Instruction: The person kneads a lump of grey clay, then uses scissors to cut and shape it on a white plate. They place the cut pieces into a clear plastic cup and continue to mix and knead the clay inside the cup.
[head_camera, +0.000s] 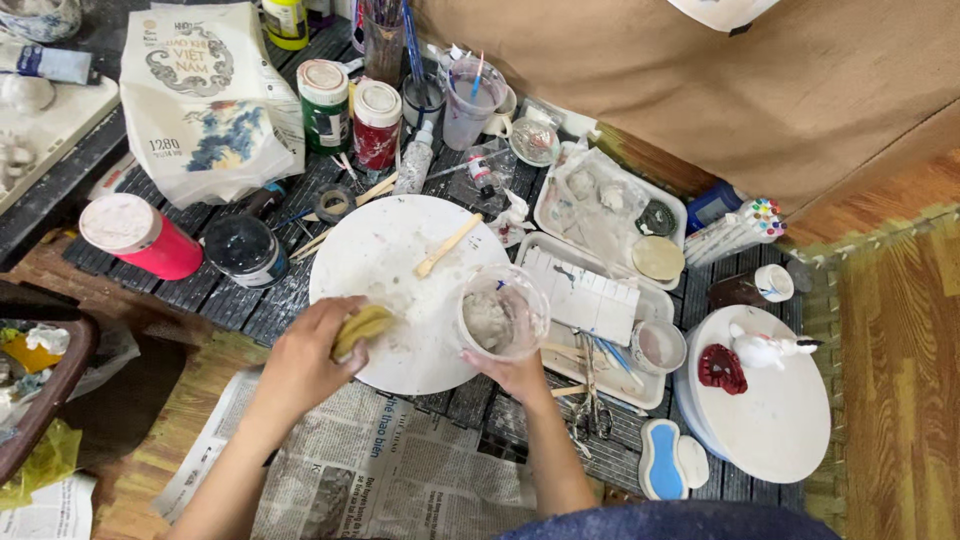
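Observation:
My left hand (305, 355) grips a yellow sponge (361, 327) and presses it on the lower left part of a round white board (400, 255) smeared with grey paste. Holding a clear plastic cup (502, 312) from below, my right hand (520, 375) keeps it at the board's lower right edge. Grey paste coats the inside of the cup. A flat wooden stick (447, 246) lies on the board, above the cup.
Paint jars stand around: pink (140, 238), black (246, 250), green (326, 105), red (377, 122). White trays (655, 300) with scissors (592, 400) lie to the right, beside a round turntable (780, 420) carrying a white figurine and a red piece. Newspaper (400, 480) covers the floor near me.

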